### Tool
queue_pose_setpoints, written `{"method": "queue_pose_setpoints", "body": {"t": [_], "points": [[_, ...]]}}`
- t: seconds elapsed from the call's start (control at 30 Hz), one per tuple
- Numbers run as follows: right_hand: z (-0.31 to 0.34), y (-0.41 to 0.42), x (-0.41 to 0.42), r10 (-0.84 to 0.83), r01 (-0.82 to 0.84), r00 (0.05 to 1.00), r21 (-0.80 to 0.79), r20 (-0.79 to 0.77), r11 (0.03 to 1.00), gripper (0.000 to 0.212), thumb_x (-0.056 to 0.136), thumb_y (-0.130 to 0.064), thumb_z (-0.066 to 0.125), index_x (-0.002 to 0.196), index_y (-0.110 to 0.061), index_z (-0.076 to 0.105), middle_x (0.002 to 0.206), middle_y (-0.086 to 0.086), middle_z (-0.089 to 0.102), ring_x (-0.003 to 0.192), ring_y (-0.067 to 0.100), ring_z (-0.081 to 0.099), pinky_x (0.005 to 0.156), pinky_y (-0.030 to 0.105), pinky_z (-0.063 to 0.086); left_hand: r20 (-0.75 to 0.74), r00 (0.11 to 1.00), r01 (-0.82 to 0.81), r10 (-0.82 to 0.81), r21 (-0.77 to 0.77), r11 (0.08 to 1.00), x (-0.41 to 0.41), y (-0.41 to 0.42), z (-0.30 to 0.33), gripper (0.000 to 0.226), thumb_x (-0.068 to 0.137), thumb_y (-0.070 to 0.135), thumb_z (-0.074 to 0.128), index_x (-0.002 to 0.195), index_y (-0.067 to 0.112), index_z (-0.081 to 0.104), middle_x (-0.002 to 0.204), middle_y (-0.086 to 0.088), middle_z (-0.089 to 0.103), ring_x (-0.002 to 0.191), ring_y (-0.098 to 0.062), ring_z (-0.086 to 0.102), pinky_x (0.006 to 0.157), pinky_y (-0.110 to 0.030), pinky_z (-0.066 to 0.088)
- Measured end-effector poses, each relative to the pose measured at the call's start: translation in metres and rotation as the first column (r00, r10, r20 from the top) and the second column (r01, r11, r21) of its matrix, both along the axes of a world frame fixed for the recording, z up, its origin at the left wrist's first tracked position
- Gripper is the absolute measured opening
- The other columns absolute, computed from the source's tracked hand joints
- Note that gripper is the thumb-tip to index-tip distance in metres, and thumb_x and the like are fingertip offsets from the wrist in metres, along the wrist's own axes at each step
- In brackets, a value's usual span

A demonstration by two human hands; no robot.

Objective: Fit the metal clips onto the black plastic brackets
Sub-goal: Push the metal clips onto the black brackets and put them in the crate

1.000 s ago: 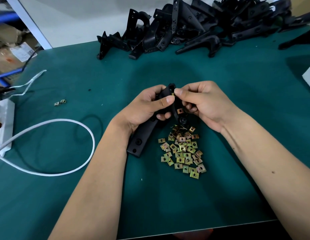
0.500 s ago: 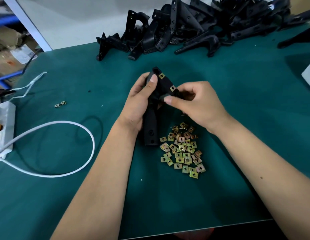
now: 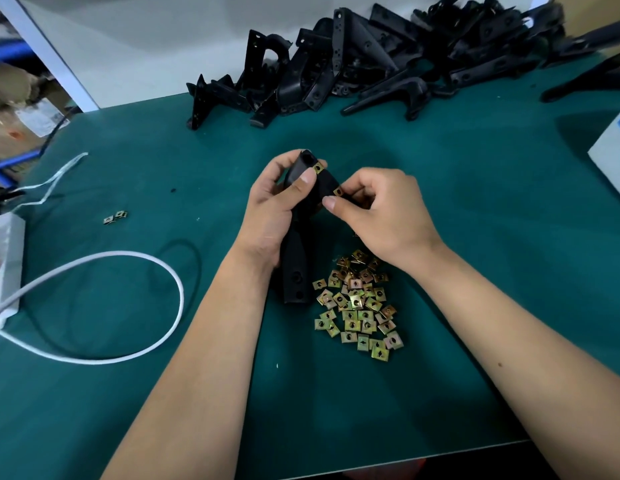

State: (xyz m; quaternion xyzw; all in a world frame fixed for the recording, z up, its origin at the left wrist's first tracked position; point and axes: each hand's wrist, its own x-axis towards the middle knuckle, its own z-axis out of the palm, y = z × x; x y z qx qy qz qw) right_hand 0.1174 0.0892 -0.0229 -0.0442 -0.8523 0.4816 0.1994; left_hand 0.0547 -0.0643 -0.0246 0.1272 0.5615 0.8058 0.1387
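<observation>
Clips (image 3: 359, 304) lie heaped under my right hand (image 3: 384, 216); both it and my left hand (image 3: 275, 209) grip the bracket (image 3: 298, 258), spare brackets (image 3: 388, 60) piled beyond.

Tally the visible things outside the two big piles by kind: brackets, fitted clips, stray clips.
Black bracket, gripped in the left hand: 1
Fitted clips on it: 2
Stray clips at the left: 2
Total: 5
</observation>
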Motion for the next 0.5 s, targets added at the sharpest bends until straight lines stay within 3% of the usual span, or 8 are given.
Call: {"method": "queue_pose_setpoints", "body": {"t": [0.13,0.27,0.4,0.5], "points": [[-0.001,0.001,0.000,-0.013,0.013,1.000,0.035,0.009,0.999,0.017,0.087,-0.032,0.081,0.080,-0.018,0.073,0.066,-0.008,0.069,0.058,0.005,0.061,0.053,0.014,0.043,-0.006,1.000,-0.010,0.010,-0.047,0.999,0.002,0.002,0.002,0.018,0.101,0.005,0.059,0.118,0.010,0.062,0.111,-0.007,0.074,0.088,-0.020,0.070,0.077,-0.034,0.060],[0.006,0.002,0.002,0.001,-0.002,1.000,0.031,0.030,1.000,0.018,0.088,-0.031,0.081,0.083,-0.016,0.073,0.067,-0.007,0.069,0.058,0.008,0.063,0.054,0.020,0.048,-0.009,1.000,-0.029,0.028,-0.101,0.994,0.005,0.005,0.009,0.014,0.102,0.005,0.058,0.113,0.011,0.064,0.106,-0.005,0.075,0.082,-0.018,0.071,0.071,-0.030,0.060],[0.016,0.018,0.017,-0.009,0.009,0.995,0.009,0.096,1.000,0.021,0.089,-0.032,0.080,0.084,-0.014,0.070,0.067,-0.008,0.065,0.055,0.000,0.058,0.052,0.011,0.039,-0.064,0.998,-0.028,0.017,-0.163,0.986,0.015,0.024,0.020,0.013,0.101,0.003,0.060,0.108,0.012,0.066,0.105,-0.005,0.076,0.091,-0.020,0.071,0.084,-0.037,0.061],[0.028,0.044,0.039,-0.075,0.077,0.993,-0.015,0.090,0.997,0.024,0.088,-0.037,0.078,0.096,-0.018,0.066,0.080,-0.007,0.068,0.069,0.005,0.061,0.063,0.019,0.045,-0.146,0.989,0.003,-0.029,-0.180,0.984,0.030,0.061,0.037,0.015,0.098,0.001,0.064,0.108,0.012,0.066,0.104,-0.006,0.077,0.099,-0.020,0.072,0.091,-0.037,0.059]]}}
